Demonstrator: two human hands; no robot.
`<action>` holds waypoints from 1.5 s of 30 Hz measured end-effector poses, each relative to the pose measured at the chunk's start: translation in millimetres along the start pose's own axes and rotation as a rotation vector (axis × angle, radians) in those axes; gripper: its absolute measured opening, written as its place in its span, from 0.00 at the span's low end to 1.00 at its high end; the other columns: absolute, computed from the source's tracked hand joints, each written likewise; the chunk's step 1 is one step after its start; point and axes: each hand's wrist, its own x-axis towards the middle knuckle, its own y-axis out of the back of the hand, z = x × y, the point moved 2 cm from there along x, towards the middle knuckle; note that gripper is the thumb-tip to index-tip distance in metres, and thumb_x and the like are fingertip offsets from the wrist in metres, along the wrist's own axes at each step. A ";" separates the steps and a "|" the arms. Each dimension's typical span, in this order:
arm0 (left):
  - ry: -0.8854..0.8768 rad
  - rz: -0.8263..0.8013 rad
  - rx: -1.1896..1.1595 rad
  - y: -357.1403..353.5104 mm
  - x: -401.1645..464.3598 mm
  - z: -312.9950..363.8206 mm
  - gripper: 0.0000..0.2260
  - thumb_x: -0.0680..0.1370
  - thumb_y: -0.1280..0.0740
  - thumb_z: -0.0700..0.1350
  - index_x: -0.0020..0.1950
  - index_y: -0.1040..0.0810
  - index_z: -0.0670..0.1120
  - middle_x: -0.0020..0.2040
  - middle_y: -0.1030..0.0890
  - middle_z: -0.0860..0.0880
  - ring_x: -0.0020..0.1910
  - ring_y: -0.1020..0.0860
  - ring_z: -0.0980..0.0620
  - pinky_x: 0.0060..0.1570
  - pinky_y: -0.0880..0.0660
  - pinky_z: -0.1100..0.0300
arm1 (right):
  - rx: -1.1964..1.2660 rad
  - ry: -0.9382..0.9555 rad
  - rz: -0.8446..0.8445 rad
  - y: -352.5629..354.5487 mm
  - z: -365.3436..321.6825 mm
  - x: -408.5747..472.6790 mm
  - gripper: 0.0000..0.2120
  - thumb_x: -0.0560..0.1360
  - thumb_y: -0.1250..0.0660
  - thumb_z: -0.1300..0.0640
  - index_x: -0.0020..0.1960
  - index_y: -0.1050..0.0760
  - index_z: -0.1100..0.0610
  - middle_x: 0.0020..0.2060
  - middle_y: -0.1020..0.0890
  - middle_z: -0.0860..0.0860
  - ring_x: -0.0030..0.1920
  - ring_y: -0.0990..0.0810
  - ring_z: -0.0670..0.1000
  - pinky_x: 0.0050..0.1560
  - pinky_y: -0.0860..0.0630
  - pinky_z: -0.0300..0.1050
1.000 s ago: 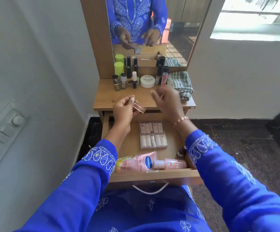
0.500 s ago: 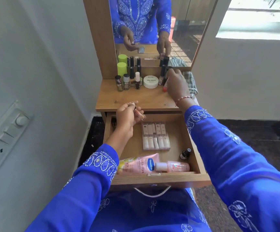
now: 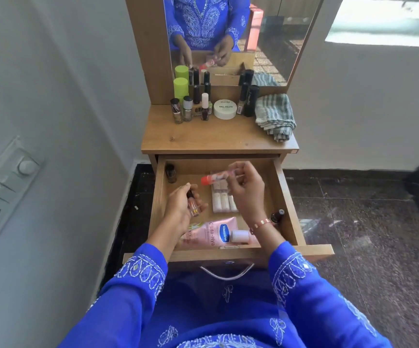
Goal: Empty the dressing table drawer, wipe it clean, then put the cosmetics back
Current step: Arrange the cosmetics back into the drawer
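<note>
L hand (image 3: 180,209) grips small bottle (image 3: 193,205), R hand (image 3: 247,189) pinches tube (image 3: 216,177) over drawer (image 3: 286,197) w/ Vaseline (image 3: 211,233).

Lotion tube (image 3: 211,233) lies at drawer (image 3: 288,197) front.

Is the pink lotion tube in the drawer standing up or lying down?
Lying down. The pink lotion tube rests flat on its side along the front of the open drawer, its label facing up.

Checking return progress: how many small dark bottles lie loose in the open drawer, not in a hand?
2. One dark bottle stands in the drawer's back left corner; another sits against the right wall, beside the right wrist. The hands may hide more.
</note>
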 end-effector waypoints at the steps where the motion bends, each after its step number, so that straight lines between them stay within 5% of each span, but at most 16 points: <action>1: 0.030 -0.008 0.007 2.5 -0.5 -3.9 0.12 0.81 0.44 0.46 0.41 0.27 0.43 0.32 0.31 0.48 0.26 0.30 0.55 0.28 0.25 0.60 | 0.032 -0.057 -0.017 -3.1 6.2 -5.8 0.07 0.73 0.33 0.66 0.46 0.26 0.55 0.38 0.22 0.52 0.34 0.24 0.49 0.31 0.23 0.42; 4: 0.096 -0.032 0.038 8.0 -1.2 -11.8 0.14 0.79 0.42 0.52 0.40 0.28 0.45 0.30 0.30 0.49 0.23 0.30 0.55 0.30 0.27 0.59 | 0.086 -0.136 -0.060 -8.7 13.6 -11.8 0.09 0.73 0.34 0.68 0.48 0.26 0.55 0.40 0.22 0.56 0.34 0.23 0.48 0.30 0.22 0.38; 9: 0.048 -0.060 0.143 13.1 0.2 -15.2 0.12 0.78 0.38 0.54 0.45 0.27 0.45 0.29 0.29 0.49 0.23 0.28 0.54 0.32 0.28 0.58 | 0.084 -0.158 -0.103 -8.8 14.3 -13.2 0.09 0.73 0.33 0.68 0.48 0.24 0.57 0.36 0.22 0.48 0.26 0.23 0.39 0.38 0.21 0.52; 21: -0.086 -0.065 0.149 17.0 1.1 -14.8 0.07 0.78 0.37 0.45 0.42 0.26 0.45 0.31 0.30 0.49 0.25 0.30 0.55 0.32 0.30 0.60 | 0.020 -0.095 -0.195 -10.1 19.0 -15.6 0.07 0.72 0.32 0.67 0.49 0.23 0.59 0.34 0.23 0.46 0.28 0.24 0.39 0.31 0.23 0.33; 33: -0.155 -0.049 0.168 19.7 0.9 -14.5 0.03 0.77 0.35 0.42 0.44 0.24 0.46 0.34 0.28 0.49 0.31 0.29 0.55 0.29 0.27 0.63 | -0.013 -0.159 -0.189 -8.6 21.5 -14.6 0.01 0.74 0.32 0.61 0.45 0.23 0.58 0.28 0.22 0.47 0.22 0.26 0.39 0.29 0.25 0.35; 40: -0.120 -0.072 0.160 18.9 -0.2 -15.1 0.06 0.77 0.35 0.47 0.44 0.25 0.45 0.32 0.29 0.49 0.29 0.29 0.54 0.30 0.28 0.61 | 0.304 -0.324 -0.228 -5.8 14.2 -16.8 0.07 0.73 0.33 0.67 0.51 0.25 0.65 0.33 0.22 0.56 0.25 0.23 0.41 0.29 0.22 0.34; 45: -0.059 -0.064 0.081 16.8 -0.5 -13.9 0.09 0.78 0.38 0.49 0.46 0.25 0.44 0.33 0.28 0.48 0.29 0.29 0.54 0.31 0.29 0.59 | 0.428 -0.416 -0.183 -2.4 14.0 -15.8 0.02 0.75 0.34 0.65 0.43 0.25 0.64 0.31 0.23 0.58 0.23 0.24 0.44 0.27 0.23 0.34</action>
